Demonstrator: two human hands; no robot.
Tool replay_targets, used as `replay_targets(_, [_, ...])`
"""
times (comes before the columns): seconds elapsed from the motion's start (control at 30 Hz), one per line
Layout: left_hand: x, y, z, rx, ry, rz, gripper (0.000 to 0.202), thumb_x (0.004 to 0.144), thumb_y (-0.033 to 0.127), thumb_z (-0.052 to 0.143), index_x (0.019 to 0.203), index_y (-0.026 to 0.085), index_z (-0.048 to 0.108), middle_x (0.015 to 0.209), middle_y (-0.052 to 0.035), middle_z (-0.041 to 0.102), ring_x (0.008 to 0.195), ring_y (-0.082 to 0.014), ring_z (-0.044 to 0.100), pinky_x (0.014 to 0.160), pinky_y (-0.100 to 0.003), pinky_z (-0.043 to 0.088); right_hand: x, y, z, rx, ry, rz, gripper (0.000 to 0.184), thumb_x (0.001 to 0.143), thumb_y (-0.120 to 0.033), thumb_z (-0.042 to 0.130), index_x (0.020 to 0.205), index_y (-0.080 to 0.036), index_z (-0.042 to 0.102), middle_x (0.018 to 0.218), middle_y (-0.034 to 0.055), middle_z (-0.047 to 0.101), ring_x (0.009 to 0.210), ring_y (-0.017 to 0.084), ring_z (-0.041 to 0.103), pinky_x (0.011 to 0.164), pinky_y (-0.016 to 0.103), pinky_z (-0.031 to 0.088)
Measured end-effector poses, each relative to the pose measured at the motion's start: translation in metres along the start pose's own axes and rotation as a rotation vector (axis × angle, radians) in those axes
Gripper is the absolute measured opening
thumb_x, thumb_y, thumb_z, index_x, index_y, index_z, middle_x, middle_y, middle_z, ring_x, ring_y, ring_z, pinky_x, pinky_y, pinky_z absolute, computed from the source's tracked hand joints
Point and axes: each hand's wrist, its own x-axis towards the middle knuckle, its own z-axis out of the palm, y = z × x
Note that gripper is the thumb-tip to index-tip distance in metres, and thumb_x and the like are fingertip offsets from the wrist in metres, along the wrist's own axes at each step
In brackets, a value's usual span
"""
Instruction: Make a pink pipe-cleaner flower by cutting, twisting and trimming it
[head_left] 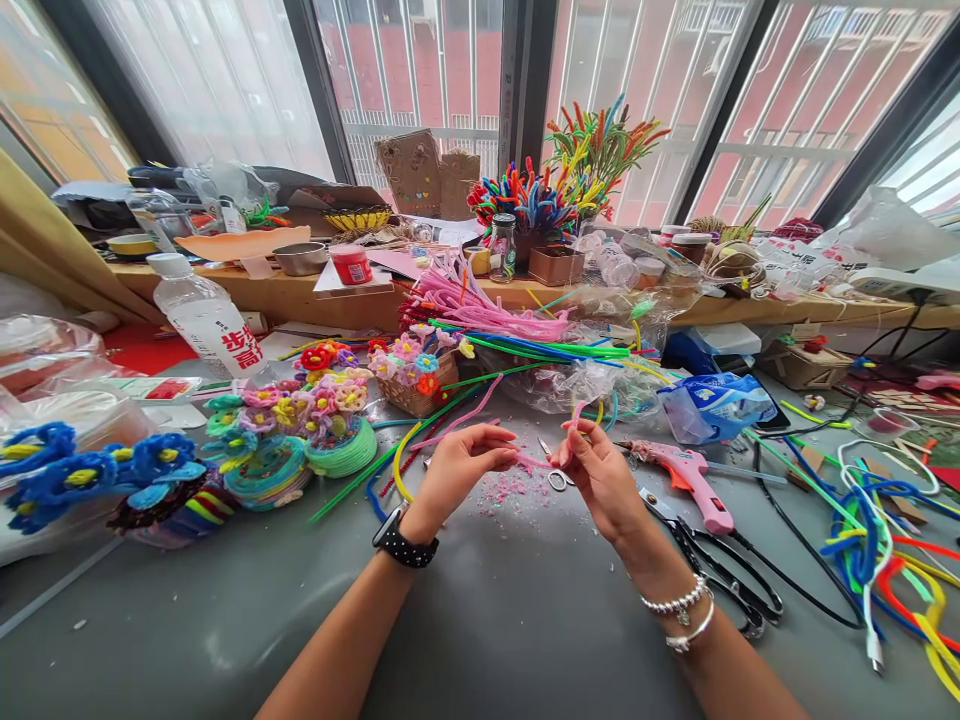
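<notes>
Probably light, soft and bendable, the pink pipe cleaner (534, 462) should suit a gentle fingertip pinch near either end; it runs between the left hand (459, 462) and right hand (598, 472), both pinching it above the worktop (480, 630). Beyond, a woven basket (421, 396) holds fuzzy flowers (405, 357); nearby, a green coiled pot (345, 449) holds more

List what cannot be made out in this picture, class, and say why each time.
Head view: part of the pink pipe cleaner, covered by the right hand.
Head view: the middle of the small scissors, hidden behind the pink pipe cleaner and right hand.
Head view: how many pink scraps, too small to count.
Head view: the rest of the left forearm, cut off by the bottom edge.
</notes>
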Motion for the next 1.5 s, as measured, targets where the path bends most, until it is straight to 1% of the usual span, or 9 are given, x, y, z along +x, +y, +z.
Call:
replay_targets(0.17, [0.0, -0.003, 0.002, 0.124, 0.118, 0.091, 0.016, 0.062, 0.024, 0.066, 0.072, 0.013, 0.06, 0.068, -0.0022, 0.066, 0.064, -0.0145, 0.062, 0.063, -0.026, 0.052, -0.004, 0.002, -0.001, -0.526, -0.106, -0.126, 0.019, 0.077, -0.035, 0.054, 0.083, -0.018, 0.059, 0.051, -0.0044, 0.051, 0.05, 0.01, 0.047, 0.053, 0.022, 0.038])
replay_targets(0.4, [0.0, -0.009, 0.003, 0.177, 0.111, 0.243, 0.021, 0.067, 0.024, 0.061, 0.086, 0.015, 0.059, 0.076, -0.0034, 0.066, 0.073, -0.0153, 0.063, 0.071, -0.027, 0.051, -0.009, -0.001, 0.003, -0.866, -0.158, -0.26, 0.021, 0.08, -0.03, 0.048, 0.081, -0.019, 0.065, 0.073, 0.0015, 0.065, 0.062, 0.015, 0.056, 0.058, 0.023, 0.041])
replay_targets(0.6, [-0.001, -0.007, 0.003, 0.264, 0.093, 0.282, 0.026, 0.069, 0.025, 0.06, 0.094, 0.017, 0.059, 0.094, -0.0057, 0.065, 0.071, -0.0144, 0.063, 0.067, -0.026, 0.052, -0.009, -0.001, 0.002, -0.943, -0.188, -0.307, 0.022, 0.081, -0.03, 0.047, 0.087, -0.022, 0.067, 0.082, 0.0031, 0.069, 0.071, 0.018, 0.06, 0.064, 0.027, 0.043])
replay_targets(0.83, [-0.001, -0.006, 0.002, 0.353, 0.06, 0.32, 0.015, 0.07, 0.023, 0.058, 0.083, 0.017, 0.062, 0.081, -0.0038, 0.066, 0.068, -0.0143, 0.062, 0.066, -0.025, 0.05, -0.009, -0.001, 0.002, -1.04, -0.275, -0.31, 0.025, 0.082, -0.033, 0.045, 0.089, -0.024, 0.067, 0.08, 0.0038, 0.068, 0.07, 0.019, 0.059, 0.063, 0.028, 0.042])
replay_targets(0.97, [0.001, -0.008, -0.001, 0.352, 0.034, 0.307, 0.013, 0.069, 0.026, 0.059, 0.078, 0.016, 0.061, 0.077, -0.0037, 0.065, 0.069, -0.0145, 0.061, 0.067, -0.025, 0.049, -0.009, -0.004, 0.003, -1.064, -0.209, -0.319, 0.023, 0.082, -0.033, 0.046, 0.086, -0.021, 0.065, 0.073, 0.0032, 0.064, 0.064, 0.016, 0.055, 0.06, 0.026, 0.042])
replay_targets(1.07, [0.003, -0.01, -0.005, 0.285, 0.065, 0.247, 0.016, 0.068, 0.03, 0.061, 0.075, 0.016, 0.06, 0.075, -0.0033, 0.064, 0.069, -0.0144, 0.06, 0.066, -0.024, 0.049, -0.009, -0.004, 0.002, -1.042, -0.141, -0.339, 0.026, 0.078, -0.036, 0.053, 0.097, -0.02, 0.059, 0.083, 0.004, 0.061, 0.058, 0.013, 0.052, 0.059, 0.026, 0.044])
replay_targets(1.17, [0.004, -0.011, -0.009, 0.203, 0.084, 0.177, 0.02, 0.065, 0.033, 0.062, 0.074, 0.016, 0.059, 0.073, -0.0025, 0.063, 0.067, -0.0141, 0.06, 0.062, -0.023, 0.049, -0.009, -0.001, 0.0, -1.078, -0.168, -0.402, 0.035, 0.074, -0.036, 0.058, 0.104, -0.02, 0.053, 0.093, 0.0061, 0.057, 0.061, 0.014, 0.054, 0.064, 0.029, 0.047])
replay_targets(1.3, [0.005, -0.01, -0.011, 0.139, 0.038, 0.132, 0.023, 0.063, 0.034, 0.064, 0.074, 0.015, 0.058, 0.071, -0.0016, 0.062, 0.066, -0.0137, 0.059, 0.062, -0.024, 0.049, -0.009, 0.002, -0.001, -1.143, -0.199, -0.472, 0.027, 0.078, -0.03, 0.054, 0.103, -0.02, 0.055, 0.087, 0.0064, 0.057, 0.065, 0.016, 0.055, 0.066, 0.032, 0.047])
replay_targets(1.5, [0.004, -0.009, -0.01, 0.157, 0.041, 0.152, 0.021, 0.063, 0.034, 0.064, 0.073, 0.016, 0.058, 0.071, -0.0013, 0.062, 0.067, -0.0134, 0.059, 0.063, -0.023, 0.048, -0.008, -0.002, -0.003, -1.085, -0.208, -0.417, 0.03, 0.075, -0.035, 0.057, 0.1, -0.019, 0.057, 0.086, 0.0064, 0.058, 0.069, 0.017, 0.056, 0.062, 0.029, 0.049])
